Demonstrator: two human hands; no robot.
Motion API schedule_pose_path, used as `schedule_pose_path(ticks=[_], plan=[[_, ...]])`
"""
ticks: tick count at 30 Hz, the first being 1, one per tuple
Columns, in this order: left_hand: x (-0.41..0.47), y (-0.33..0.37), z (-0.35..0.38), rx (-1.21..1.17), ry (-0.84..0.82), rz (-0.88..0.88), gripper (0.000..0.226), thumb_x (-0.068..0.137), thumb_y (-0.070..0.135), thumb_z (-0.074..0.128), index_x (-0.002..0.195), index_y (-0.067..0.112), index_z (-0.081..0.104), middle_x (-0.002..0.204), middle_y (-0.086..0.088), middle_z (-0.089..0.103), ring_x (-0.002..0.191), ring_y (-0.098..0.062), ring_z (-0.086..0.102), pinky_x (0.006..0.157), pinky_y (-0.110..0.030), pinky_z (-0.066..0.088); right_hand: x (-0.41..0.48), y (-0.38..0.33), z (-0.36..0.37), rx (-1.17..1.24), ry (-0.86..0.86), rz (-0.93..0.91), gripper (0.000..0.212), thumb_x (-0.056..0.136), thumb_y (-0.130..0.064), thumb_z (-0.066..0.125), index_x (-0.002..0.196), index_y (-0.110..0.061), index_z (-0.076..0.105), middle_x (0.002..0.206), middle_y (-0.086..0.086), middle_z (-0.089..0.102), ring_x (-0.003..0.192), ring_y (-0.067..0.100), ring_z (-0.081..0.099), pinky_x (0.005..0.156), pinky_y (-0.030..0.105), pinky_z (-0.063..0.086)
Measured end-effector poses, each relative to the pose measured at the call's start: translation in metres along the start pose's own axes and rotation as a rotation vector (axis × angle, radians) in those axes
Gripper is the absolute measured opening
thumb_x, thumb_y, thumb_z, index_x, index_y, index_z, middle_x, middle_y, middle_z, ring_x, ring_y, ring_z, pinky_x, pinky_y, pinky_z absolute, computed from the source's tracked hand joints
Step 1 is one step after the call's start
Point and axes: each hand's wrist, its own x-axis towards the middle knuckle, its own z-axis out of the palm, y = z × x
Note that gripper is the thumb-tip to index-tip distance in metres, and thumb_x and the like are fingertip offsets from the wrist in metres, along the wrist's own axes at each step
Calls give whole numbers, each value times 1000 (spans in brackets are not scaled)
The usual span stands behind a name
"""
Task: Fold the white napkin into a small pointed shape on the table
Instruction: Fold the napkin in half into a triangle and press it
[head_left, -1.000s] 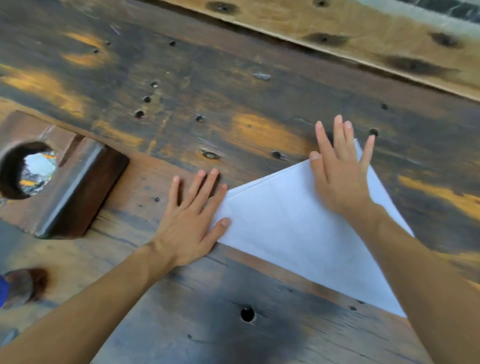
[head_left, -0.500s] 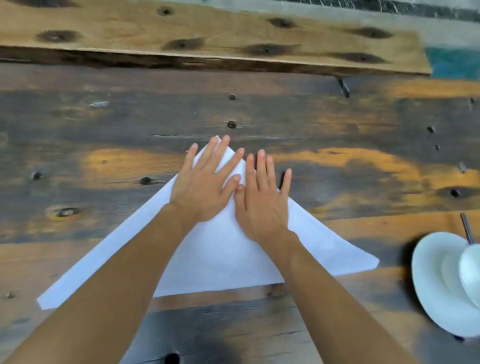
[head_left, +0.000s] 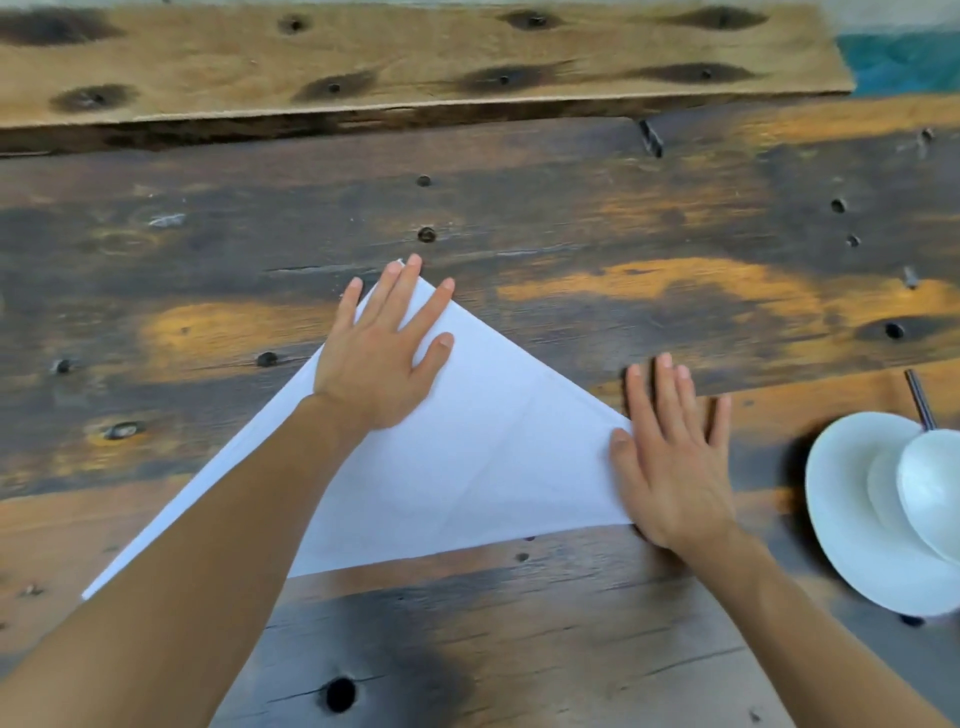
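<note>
The white napkin (head_left: 478, 462) lies flat on the dark wooden table (head_left: 571, 218) as a wide triangle with its point facing away from me. My left hand (head_left: 382, 348) presses flat on the napkin near that far point, fingers spread. My right hand (head_left: 670, 457) lies flat over the napkin's right corner, fingers apart and reaching onto the bare wood. My left forearm hides part of the napkin's left side. Neither hand holds anything.
A white plate (head_left: 841, 509) with a white bowl (head_left: 930, 493) on it sits at the right edge, a dark utensil handle (head_left: 919, 400) poking out behind. A pale plank (head_left: 415, 57) runs along the far side. The boards have several bolt holes.
My right hand has slid from beside the left hand at the napkin's middle out to its right corner. The left hand stays near the far point.
</note>
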Motion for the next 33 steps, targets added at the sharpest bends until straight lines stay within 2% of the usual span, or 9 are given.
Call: schedule_pose_path(ticks=[5, 10, 13, 16, 19, 21, 25, 29, 33], plan=[[-1, -1, -2, 38, -26, 18, 59, 106, 51, 10, 161, 31, 12, 171, -7, 7, 157, -25, 8, 125, -56, 6, -6, 16, -1, -21, -11, 3, 68, 99, -49, 16, 161, -22, 13, 169, 9, 2, 156, 24, -2, 121, 61, -5], [-42, 16, -15, 84, 59, -62, 62, 107, 48, 10, 161, 17, 16, 170, -9, 12, 156, -28, 13, 120, -67, 4, -7, 12, -4, -30, -30, 6, 68, 99, -50, 12, 162, -23, 7, 169, 8, -2, 156, 23, -5, 121, 60, -5], [-112, 30, -15, -49, 21, -82, 64, 105, 55, 12, 162, 27, 10, 171, -3, 4, 157, -25, 5, 123, -61, 2, -6, 10, -6, -32, -51, 5, 71, 97, -54, 7, 162, -23, 5, 169, 7, -4, 155, 23, -6, 121, 60, -5], [-201, 9, -2, -71, -52, -240, 66, 101, 62, 7, 161, 35, 4, 171, 4, -4, 157, -22, -2, 124, -59, 2, -6, 9, -6, -6, -65, 0, 76, 93, -56, 5, 161, -23, 8, 169, 8, -2, 155, 24, -3, 120, 60, -5], [-277, -29, 6, -36, -57, -447, 65, 102, 57, 10, 162, 31, 13, 171, 0, 4, 156, -26, 9, 122, -60, 12, -5, 15, -6, -61, -55, -54, 78, 93, -57, 6, 161, -19, 10, 169, 12, 1, 155, 27, -1, 119, 59, -6], [-309, -44, 4, -60, -53, -576, 66, 102, 53, 10, 162, 26, 14, 171, -1, 7, 156, -27, 11, 122, -59, 11, -5, 18, -5, -72, -57, -72, 80, 93, -58, 6, 161, -17, 13, 168, 15, 3, 155, 29, 1, 120, 58, -6], [-333, -41, -1, -22, -9, -545, 67, 103, 46, 17, 161, 13, 18, 169, -6, 14, 156, -28, 15, 121, -60, 10, -6, 8, -6, -99, 46, -24, 74, 95, -48, 14, 157, -9, 22, 166, 18, 13, 153, 32, 10, 117, 69, -1], [-345, -34, 4, -71, -4, -488, 66, 103, 49, 19, 161, 17, 20, 169, -3, 18, 155, -27, 18, 122, -59, 13, -44, -85, -10, 83, 222, -97, 67, 93, -26, 30, 153, 2, 25, 162, 25, 21, 149, 41, 20, 113, 75, 10], [-349, -36, 11, -114, -8, -483, 65, 102, 49, 18, 162, 23, 15, 170, 3, 7, 157, -20, 7, 125, -56, 7, -125, -251, 21, 276, 122, -358, 69, 101, -42, 26, 157, -2, 22, 165, 18, 21, 153, 32, 19, 120, 63, 8]])
